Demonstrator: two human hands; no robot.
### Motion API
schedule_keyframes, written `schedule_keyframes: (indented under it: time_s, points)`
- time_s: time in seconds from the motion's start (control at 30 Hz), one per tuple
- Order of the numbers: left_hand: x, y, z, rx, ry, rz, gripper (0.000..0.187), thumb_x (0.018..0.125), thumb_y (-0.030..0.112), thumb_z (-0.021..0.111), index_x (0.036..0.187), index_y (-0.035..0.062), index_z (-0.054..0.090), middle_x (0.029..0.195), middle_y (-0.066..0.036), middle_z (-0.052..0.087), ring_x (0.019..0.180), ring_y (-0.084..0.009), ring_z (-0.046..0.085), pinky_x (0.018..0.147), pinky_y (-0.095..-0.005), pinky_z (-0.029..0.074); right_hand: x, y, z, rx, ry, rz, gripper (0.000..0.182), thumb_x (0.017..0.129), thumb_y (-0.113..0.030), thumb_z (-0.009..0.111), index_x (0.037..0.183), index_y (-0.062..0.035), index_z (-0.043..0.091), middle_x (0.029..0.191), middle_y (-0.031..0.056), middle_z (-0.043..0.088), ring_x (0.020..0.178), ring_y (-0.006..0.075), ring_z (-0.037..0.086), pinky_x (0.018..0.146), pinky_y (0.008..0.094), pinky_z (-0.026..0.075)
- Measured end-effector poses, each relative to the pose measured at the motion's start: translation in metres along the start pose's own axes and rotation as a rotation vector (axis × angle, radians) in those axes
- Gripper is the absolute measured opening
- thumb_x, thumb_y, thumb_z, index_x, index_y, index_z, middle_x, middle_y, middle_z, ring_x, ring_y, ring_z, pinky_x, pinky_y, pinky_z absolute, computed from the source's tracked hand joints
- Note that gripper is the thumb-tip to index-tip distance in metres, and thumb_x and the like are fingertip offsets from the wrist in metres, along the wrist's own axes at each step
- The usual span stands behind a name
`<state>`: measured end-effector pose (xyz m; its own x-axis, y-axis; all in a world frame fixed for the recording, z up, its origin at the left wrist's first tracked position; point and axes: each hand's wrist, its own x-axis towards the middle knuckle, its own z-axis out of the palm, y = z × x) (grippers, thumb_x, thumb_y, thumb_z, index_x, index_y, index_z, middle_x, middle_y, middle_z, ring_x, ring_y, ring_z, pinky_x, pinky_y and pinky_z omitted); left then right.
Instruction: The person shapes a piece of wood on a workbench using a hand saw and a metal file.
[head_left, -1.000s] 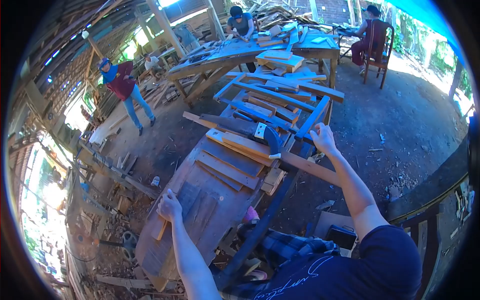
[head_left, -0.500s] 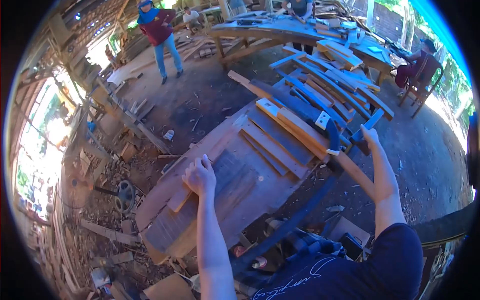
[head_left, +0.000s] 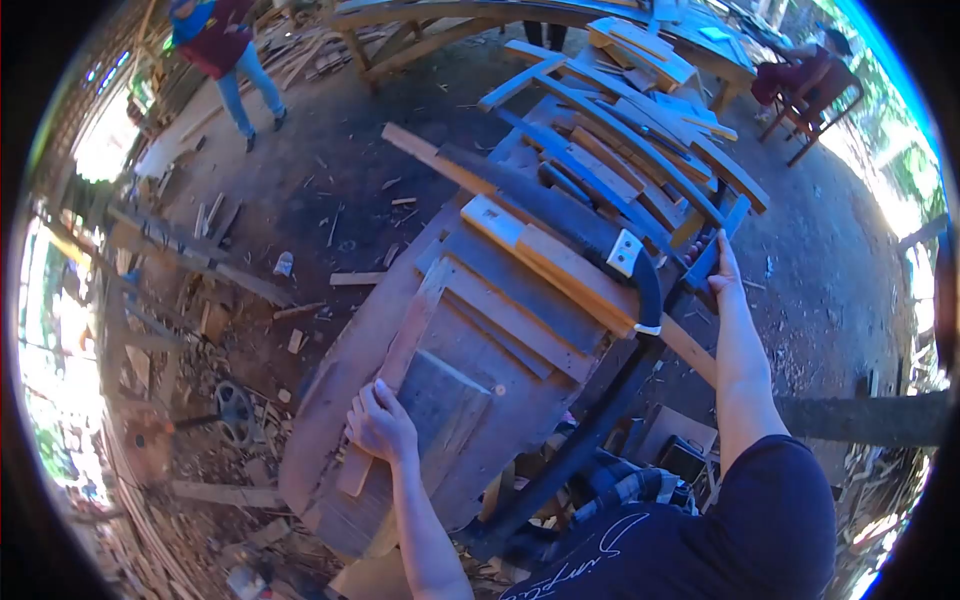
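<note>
My left hand [head_left: 382, 422] is closed around a narrow wooden strip [head_left: 412, 330], which slants over the worktable [head_left: 325, 440]. The strip's far end overlaps the stacked boards, and its near end sticks out below my fist. Under it lies a flat grey-brown board [head_left: 440, 385]. Out to the right, my right hand [head_left: 724, 268] has its fingers wrapped round a short flat piece of wood [head_left: 736, 214], beside a pile of wooden pieces [head_left: 640, 190]. Between the hands, several planks [head_left: 520, 325] lie side by side, next to a longer light-brown bar [head_left: 560, 262].
A black curved tube [head_left: 648, 300] and a white plate with holes [head_left: 625, 252] sit at the table's right side. Scrap wood and a handwheel [head_left: 235, 412] are at the left. One person [head_left: 235, 60] stands beyond; another sits on a chair [head_left: 815, 95].
The view has tilted downward. My left hand's strip has swung out, so more of its length shows beyond the fist. My right hand still grips the short piece by the pile.
</note>
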<state>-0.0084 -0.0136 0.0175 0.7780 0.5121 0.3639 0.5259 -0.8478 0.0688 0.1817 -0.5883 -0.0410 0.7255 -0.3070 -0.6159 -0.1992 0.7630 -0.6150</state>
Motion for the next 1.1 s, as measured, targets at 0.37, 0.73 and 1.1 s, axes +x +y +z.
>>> schedule_keyframes:
  time_s: [0.37, 0.73, 1.1]
  points:
    - [0.000, -0.001, 0.014, 0.090, -0.059, -0.007, 0.034, 0.099, 0.037, 0.040, 0.088, 0.0133, 0.062, 0.082, -0.005, 0.061, 0.079, -0.0291, 0.059, 0.068, -0.0455, 0.042, -0.011, -0.003, 0.011, 0.013, -0.104, 0.148, 0.032, 0.083, -0.038, 0.071, 0.071, -0.0098, 0.060, 0.065, 0.0050, 0.061, 0.056, 0.0195, 0.058, 0.062, 0.0358, 0.052]
    - [0.000, -0.001, 0.022, 0.163, -0.067, -0.069, 0.031, 0.095, 0.037, 0.045, 0.082, 0.0141, 0.060, 0.080, -0.005, 0.061, 0.079, -0.0294, 0.059, 0.069, -0.0461, 0.042, -0.028, -0.007, 0.020, -0.018, -0.196, 0.045, 0.026, 0.086, -0.026, 0.064, 0.069, -0.0139, 0.049, 0.056, -0.0001, 0.045, 0.054, 0.0156, 0.048, 0.058, 0.0336, 0.042]
    - [0.001, 0.001, 0.014, 0.052, 0.001, -0.058, 0.029, 0.093, 0.037, 0.050, 0.081, 0.0144, 0.063, 0.080, -0.007, 0.062, 0.081, -0.0280, 0.059, 0.073, -0.0452, 0.042, -0.116, 0.006, 0.083, -0.151, -0.266, -0.368, 0.019, 0.087, -0.020, 0.064, 0.075, -0.0112, 0.051, 0.058, 0.0005, 0.045, 0.053, 0.0121, 0.047, 0.055, 0.0299, 0.043]
